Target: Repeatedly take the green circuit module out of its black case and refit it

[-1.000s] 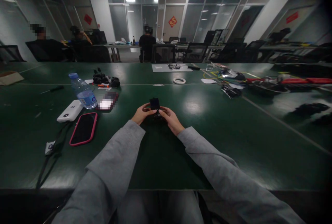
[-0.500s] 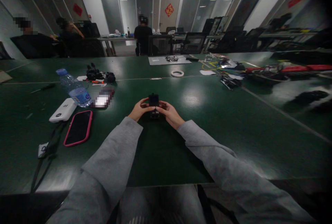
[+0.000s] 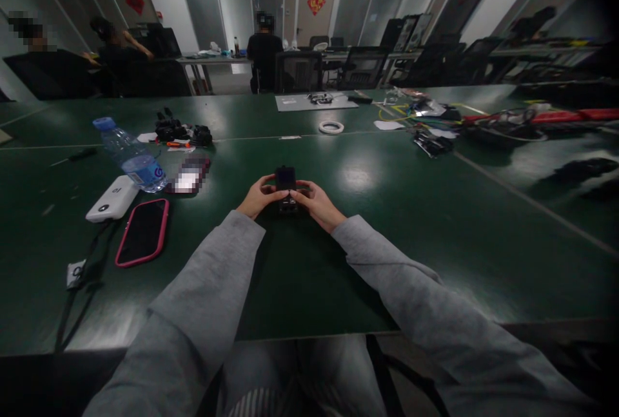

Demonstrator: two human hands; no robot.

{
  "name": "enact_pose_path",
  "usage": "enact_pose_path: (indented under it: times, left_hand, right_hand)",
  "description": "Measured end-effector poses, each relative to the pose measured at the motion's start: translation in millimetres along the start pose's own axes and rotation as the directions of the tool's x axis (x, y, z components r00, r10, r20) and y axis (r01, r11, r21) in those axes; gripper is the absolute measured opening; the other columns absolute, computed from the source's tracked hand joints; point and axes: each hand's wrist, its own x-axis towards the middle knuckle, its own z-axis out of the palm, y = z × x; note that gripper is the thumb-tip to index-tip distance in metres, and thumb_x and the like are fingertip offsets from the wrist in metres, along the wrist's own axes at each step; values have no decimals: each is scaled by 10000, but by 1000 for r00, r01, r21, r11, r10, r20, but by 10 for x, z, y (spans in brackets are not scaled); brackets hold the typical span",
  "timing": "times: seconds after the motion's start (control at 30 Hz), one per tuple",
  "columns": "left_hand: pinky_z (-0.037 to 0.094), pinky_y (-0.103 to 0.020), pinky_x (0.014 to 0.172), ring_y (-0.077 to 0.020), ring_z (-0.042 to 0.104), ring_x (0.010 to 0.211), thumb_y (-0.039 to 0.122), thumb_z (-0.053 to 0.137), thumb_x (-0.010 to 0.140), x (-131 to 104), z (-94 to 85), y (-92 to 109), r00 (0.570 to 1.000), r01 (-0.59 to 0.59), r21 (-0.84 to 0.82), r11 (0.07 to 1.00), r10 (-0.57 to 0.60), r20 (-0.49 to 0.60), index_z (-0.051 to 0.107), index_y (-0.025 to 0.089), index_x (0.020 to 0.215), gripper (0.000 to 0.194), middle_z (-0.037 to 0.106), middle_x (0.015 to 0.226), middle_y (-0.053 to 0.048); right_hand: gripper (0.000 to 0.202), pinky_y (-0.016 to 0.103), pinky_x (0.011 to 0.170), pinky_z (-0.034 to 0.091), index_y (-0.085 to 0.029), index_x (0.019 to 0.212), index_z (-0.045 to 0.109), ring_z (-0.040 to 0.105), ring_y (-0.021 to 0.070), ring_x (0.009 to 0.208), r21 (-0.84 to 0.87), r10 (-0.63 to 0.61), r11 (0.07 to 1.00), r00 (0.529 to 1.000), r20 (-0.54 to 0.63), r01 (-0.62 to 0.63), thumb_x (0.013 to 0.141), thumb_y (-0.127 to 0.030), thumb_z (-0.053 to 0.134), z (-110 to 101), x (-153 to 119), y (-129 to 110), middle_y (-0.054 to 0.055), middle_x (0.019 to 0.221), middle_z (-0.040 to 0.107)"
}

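At the left of the frame, a clear plastic bottle with a blue cap [image 3: 130,158] is leaning over the green tabletop [image 3: 207,301], near a black phone in a pink case [image 3: 143,232]. Near the centre, your left hand [image 3: 261,198] is pinching the left side of a small black boxy device with a raised square panel [image 3: 285,178], thumb and fingers closed on it. Your right hand [image 3: 316,203] is gripping its right side likewise, your thumbtips nearly meeting in front.
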Motion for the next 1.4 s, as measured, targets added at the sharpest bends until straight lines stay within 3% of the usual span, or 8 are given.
enact_pose_path:
  times: [0.37, 0.6, 1.1, 1.4]
  left_hand:
    - [474, -400, 874, -200, 624, 894, 297, 861, 555, -22, 26, 41, 1000, 19, 24, 1000, -19, 9, 483, 142, 1277, 830, 653, 929, -74]
    - [462, -411, 895, -223, 611, 974, 328, 842, 588, -11, 5, 67, 995, 6, 89, 996, -15, 100, 459, 163, 1299, 825, 642, 1007, -92]
    - [451, -365, 861, -181, 615, 879, 299, 840, 574, -21, -7, 51, 998, 16, 65, 998, -20, 55, 552, 133, 1199, 708, 642, 926, -55]
    - [447, -384, 891, -189, 626, 900, 283, 843, 562, -37, 12, 61, 998, 26, 21, 999, -28, 59, 565, 135, 1163, 679, 656, 949, -64]
  right_hand:
    - [544, 324, 910, 458, -205, 1067, 558, 586, 156, 949, 106, 4, 994, 1000, 11, -5, 612, -312, 837, -26, 14, 17, 23, 961, 612]
    - [548, 313, 911, 464, -214, 1071, 568, 597, 162, 987, 160, 18, 987, 1000, 2, -18, 604, -323, 836, -39, 47, 39, 32, 1032, 634]
    - [578, 340, 975, 459, -206, 1116, 546, 596, 169, 1040, 123, 21, 992, 998, 63, -28, 625, -317, 831, -41, 23, 11, 48, 1069, 630]
    - [610, 349, 942, 478, -200, 1119, 549, 617, 172, 975, 142, 59, 988, 998, 21, -61, 598, -314, 844, -25, 19, 3, 53, 1036, 637]
